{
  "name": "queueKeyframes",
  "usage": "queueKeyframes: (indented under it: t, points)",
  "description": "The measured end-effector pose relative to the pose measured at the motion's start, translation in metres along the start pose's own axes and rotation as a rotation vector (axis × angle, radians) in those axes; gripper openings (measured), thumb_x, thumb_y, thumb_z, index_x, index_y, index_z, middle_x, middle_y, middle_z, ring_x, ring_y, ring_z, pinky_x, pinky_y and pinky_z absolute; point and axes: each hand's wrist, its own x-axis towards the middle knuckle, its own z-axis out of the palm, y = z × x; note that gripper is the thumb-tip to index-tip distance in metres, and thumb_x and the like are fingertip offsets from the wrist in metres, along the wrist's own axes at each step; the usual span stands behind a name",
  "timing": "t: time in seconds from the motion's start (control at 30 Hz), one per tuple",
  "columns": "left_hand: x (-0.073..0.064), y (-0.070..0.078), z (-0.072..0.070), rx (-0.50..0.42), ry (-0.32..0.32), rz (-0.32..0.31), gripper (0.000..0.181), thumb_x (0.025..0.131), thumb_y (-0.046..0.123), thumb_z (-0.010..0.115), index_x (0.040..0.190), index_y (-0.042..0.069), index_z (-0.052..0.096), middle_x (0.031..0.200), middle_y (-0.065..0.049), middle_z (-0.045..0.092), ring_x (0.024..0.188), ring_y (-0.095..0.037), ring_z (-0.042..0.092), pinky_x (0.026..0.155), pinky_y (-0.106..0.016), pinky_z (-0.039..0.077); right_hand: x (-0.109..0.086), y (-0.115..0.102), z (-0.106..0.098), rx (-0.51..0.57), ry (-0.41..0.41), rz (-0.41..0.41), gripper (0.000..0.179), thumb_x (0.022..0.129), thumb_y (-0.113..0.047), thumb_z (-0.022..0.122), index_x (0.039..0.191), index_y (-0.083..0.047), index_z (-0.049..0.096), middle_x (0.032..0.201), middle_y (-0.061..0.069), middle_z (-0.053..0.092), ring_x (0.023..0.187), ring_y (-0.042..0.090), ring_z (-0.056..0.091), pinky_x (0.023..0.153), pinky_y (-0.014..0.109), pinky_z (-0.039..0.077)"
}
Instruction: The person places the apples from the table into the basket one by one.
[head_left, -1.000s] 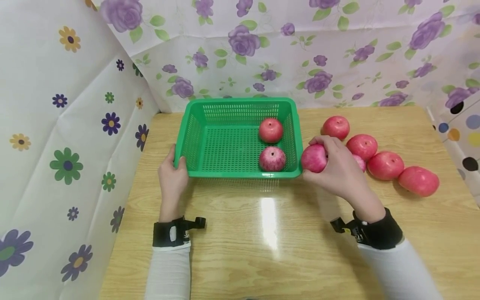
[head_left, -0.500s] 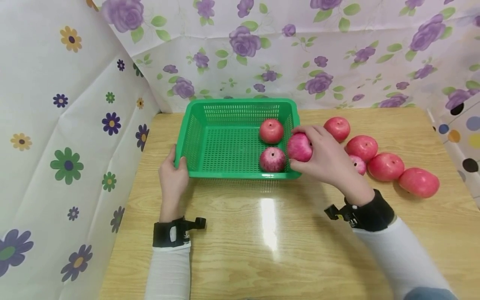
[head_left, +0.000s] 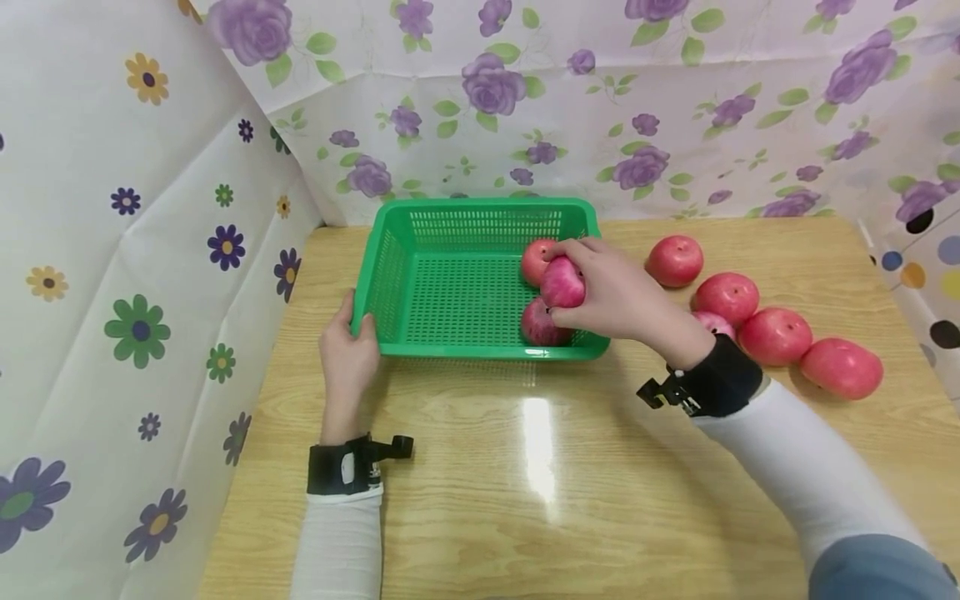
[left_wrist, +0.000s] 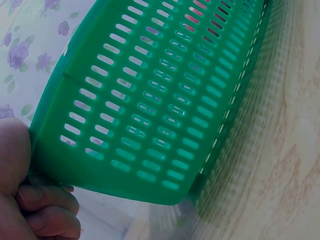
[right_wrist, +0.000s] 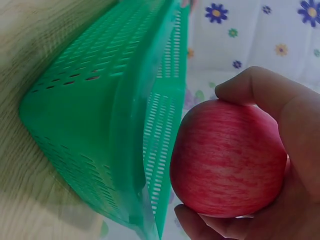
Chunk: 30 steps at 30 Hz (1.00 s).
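A green plastic basket point(head_left: 468, 353) with slotted walls stands on the table. At its left front corner my left hand point(head_left: 349, 367) grips the rim; the left wrist view shows the thumb and curled fingers point(left_wrist: 50, 220) around that edge. My right hand point(head_left: 618, 292) holds a pinkish-red apple point(head_left: 562, 283) over the right part of the basket. In the right wrist view the thumb and fingers wrap around this striped apple point(right_wrist: 227, 160), just beyond the rim. Below it in the basket lie a red apple point(head_left: 535, 263) and a darker striped apple point(head_left: 542, 327), both partly covered.
Right of the basket, several apples point(head_left: 775, 336) lie in a loose group on the wooden table point(head_left: 480, 483). A smaller pink apple point(head_left: 713, 323) is partly hidden by my right arm. Flower-patterned sheets point(head_left: 491, 125) rise behind and on the left.
My right hand has carried the apple leftward from beside the basket, across its right rim, to above the apples inside. My left hand keeps its hold on the rim.
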Motion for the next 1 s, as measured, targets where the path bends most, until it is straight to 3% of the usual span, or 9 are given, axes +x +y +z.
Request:
queueKeyframes:
  t: [0.13, 0.3, 0.43, 0.7, 1.0]
  points:
    - [0.000, 0.001, 0.000, 0.012, 0.005, -0.008, 0.052, 0.102, 0.013, 0.048, 0.151, 0.003, 0.035, 0.151, -0.018, 0.040, 0.133, -0.019, 0.039, 0.110, -0.039, 0.040, 0.008, -0.006, 0.003, -0.050, -0.066, -0.060, 0.073, 0.072, -0.042, 0.080, 0.136, -0.021, 0.050, 0.123, 0.009, 0.051, 0.095, 0.021, 0.054, 0.072, 0.039, 0.059]
    - [-0.001, 0.001, 0.000, 0.012, 0.005, -0.025, 0.052, 0.102, 0.013, 0.048, 0.151, 0.004, 0.034, 0.151, -0.017, 0.040, 0.132, -0.020, 0.041, 0.109, -0.038, 0.042, 0.019, -0.012, 0.005, -0.071, -0.137, -0.109, 0.066, 0.073, -0.036, 0.079, 0.132, -0.025, 0.052, 0.131, 0.009, 0.048, 0.103, 0.023, 0.049, 0.074, 0.039, 0.058]
    - [-0.002, 0.001, 0.000, 0.010, 0.003, -0.021, 0.052, 0.102, 0.013, 0.048, 0.151, 0.003, 0.034, 0.151, -0.017, 0.041, 0.131, -0.020, 0.042, 0.108, -0.039, 0.043, 0.026, -0.017, 0.005, -0.097, -0.157, -0.108, 0.068, 0.073, -0.035, 0.078, 0.135, -0.024, 0.051, 0.138, 0.009, 0.047, 0.110, 0.028, 0.043, 0.078, 0.042, 0.056]
    - [0.000, 0.001, 0.002, 0.001, 0.002, -0.024, 0.053, 0.102, 0.012, 0.049, 0.151, 0.004, 0.034, 0.151, -0.016, 0.040, 0.132, -0.020, 0.042, 0.108, -0.038, 0.044, 0.039, -0.032, 0.011, -0.164, -0.216, -0.133, 0.066, 0.079, -0.037, 0.079, 0.137, -0.022, 0.050, 0.135, 0.010, 0.048, 0.116, 0.032, 0.038, 0.085, 0.045, 0.053]
    - [0.000, 0.001, 0.001, -0.010, 0.006, -0.002, 0.052, 0.101, 0.013, 0.049, 0.150, 0.002, 0.037, 0.150, -0.017, 0.042, 0.131, -0.020, 0.042, 0.108, -0.040, 0.043, 0.051, -0.046, 0.016, -0.140, -0.219, -0.066, 0.064, 0.077, -0.042, 0.075, 0.133, -0.023, 0.050, 0.122, 0.009, 0.049, 0.104, 0.026, 0.042, 0.075, 0.040, 0.054]
